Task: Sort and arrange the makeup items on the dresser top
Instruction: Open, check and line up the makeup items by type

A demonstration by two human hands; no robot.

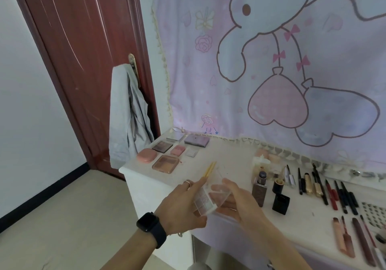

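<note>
A small clear plastic eyeshadow palette (204, 203) is held just above the front edge of the white bench (229, 152). The left hand (181, 205) has its fingers clenched around the base. The right hand (240, 202) grasps the raised transparent lid. A rounded pink compact (146, 154) lies near the bench's far left corner.

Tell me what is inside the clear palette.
Small square pans of pale colour show inside the palette. The left hand and right hand grip it and cover its lower part.
</note>
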